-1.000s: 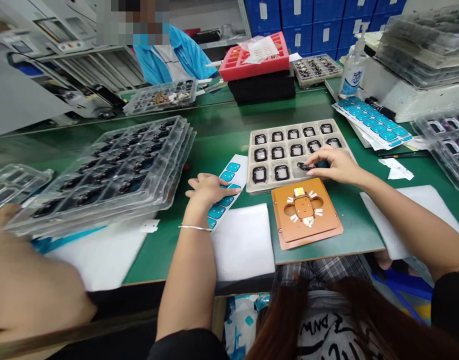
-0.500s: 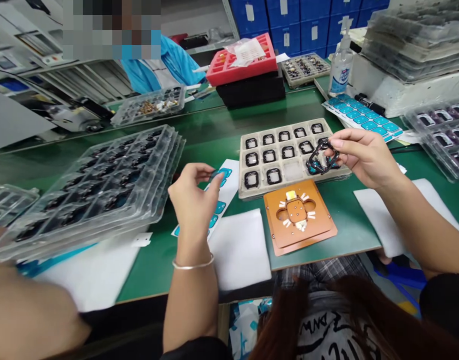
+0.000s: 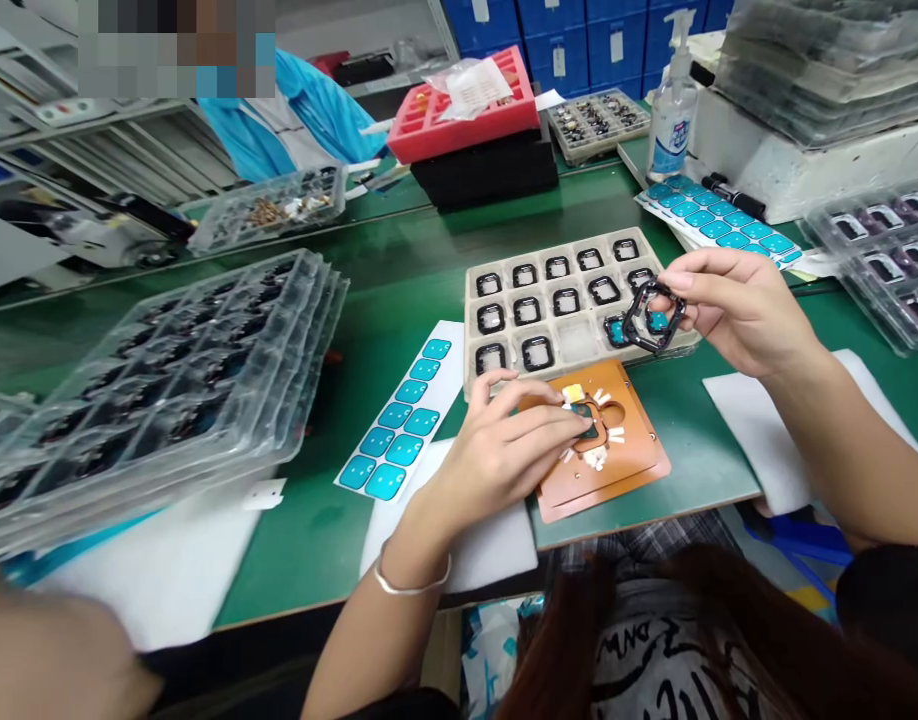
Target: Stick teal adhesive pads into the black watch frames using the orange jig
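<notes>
Above the tray (image 3: 577, 340), black frame (image 3: 660, 347) in right hand (image 3: 736, 310); at orange fixture (image 3: 633, 458), teal piece (image 3: 582, 410) under left hand (image 3: 496, 440), grip unclear.

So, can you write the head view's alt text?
A person's right hand holds a black frame near a pale tray of similar frames, while the left hand touches a dark piece at an orange plate. Teal stickers lie nearby.

Our left hand (image 3: 496, 445) hides the nine-o'clock side of the orange fixture (image 3: 616, 475); towards eight o'clock we see a co-worker's arm (image 3: 54, 645), blurred and cut off.
</notes>
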Motion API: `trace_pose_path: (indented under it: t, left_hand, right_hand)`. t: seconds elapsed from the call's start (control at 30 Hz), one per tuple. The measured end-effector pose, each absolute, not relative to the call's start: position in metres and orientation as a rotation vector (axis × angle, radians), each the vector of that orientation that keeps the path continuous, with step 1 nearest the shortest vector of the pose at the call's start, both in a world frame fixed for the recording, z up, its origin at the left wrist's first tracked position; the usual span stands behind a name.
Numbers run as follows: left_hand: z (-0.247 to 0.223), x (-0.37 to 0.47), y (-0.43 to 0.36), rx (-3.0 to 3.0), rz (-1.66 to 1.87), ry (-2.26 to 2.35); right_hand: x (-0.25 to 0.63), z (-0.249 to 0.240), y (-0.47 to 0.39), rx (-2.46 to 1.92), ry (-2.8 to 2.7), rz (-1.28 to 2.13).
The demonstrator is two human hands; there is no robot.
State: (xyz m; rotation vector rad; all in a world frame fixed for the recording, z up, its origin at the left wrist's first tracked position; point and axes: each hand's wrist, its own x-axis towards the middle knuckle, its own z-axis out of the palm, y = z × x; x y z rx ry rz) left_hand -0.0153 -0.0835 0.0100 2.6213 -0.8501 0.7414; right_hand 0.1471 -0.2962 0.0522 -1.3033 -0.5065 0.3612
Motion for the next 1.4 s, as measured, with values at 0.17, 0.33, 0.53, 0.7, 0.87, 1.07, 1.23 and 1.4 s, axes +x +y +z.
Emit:
trace_pose_path:
  t: [0.17, 0.33, 0.53, 0.7, 0.87, 1.07, 1.23, 1.4]
  left_hand:
    - [0.013, -0.016, -0.084, 2.599, 0.625, -0.912]
    - [0.015, -0.016, -0.083, 2.628, 0.613, -0.946]
    - [0.014, -0.016, -0.081, 2.671, 0.605, -0.905]
    - [0.016, -0.017, -0.082, 2.669, 0.584, -0.896]
    - [0.016, -0.017, -0.084, 2.674, 0.587, -0.893]
    - [0.016, -0.018, -0.084, 2.692, 0.577, -0.883]
    - [0.016, -0.019, -0.084, 2.698, 0.562, -0.859]
    - [0.016, -0.021, -0.085, 2.705, 0.624, -0.757]
  right_hand:
    - [0.146, 0.05, -0.297, -1.345, -0.55, 0.401]
    - [0.142, 0.043, -0.293, -1.504, -0.757, 0.606]
    - [0.133, 0.027, -0.285, -1.777, -1.163, 0.363]
    - [0.129, 0.035, -0.293, -1.825, -1.467, 0.018]
    - [0.119, 0.041, -0.301, -1.963, -1.658, -0.146]
    - [0.112, 0.034, -0.302, -2.009, -1.712, -0.263]
    - [0.116, 0.038, -0.304, -1.952, -1.722, -0.111]
    - [0.118, 0.039, -0.302, -1.896, -1.729, -0.109]
